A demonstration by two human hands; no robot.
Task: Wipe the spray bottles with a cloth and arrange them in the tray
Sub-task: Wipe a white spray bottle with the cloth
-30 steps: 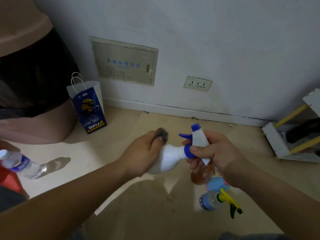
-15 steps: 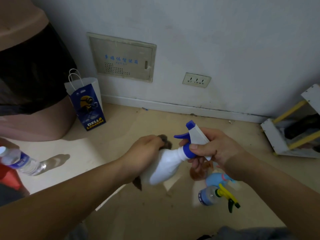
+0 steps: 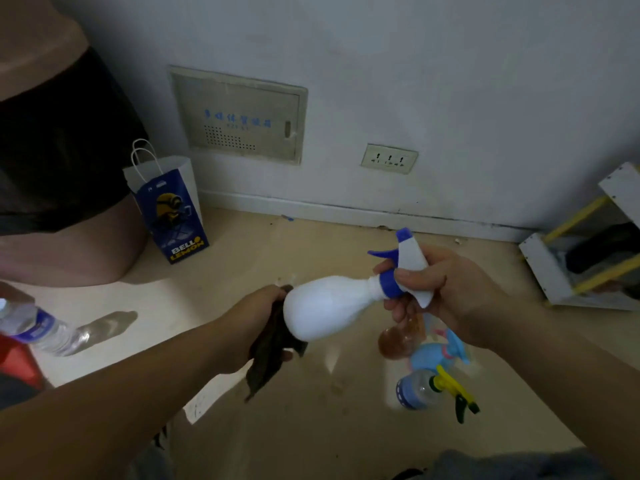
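- Above a beige floor (image 3: pixel 242 265), one white plastic spray bottle with a blue trigger (image 3: pixel 325 308) is held tilted in mid-air between two hands.
- The right hand (image 3: pixel 446 299) is clenched round its neck.
- The left hand (image 3: pixel 256 327) grasps one dark cloth (image 3: pixel 270 355) against its base.
- Three more lie below: an amber spray bottle (image 3: pixel 394 342), partly hidden; a pale blue spray bottle (image 3: pixel 436 355), blurred; a clear spray bottle with a yellow trigger (image 3: pixel 419 391).
- One clear plastic water bottle (image 3: pixel 34 329) is cut off at the left edge.
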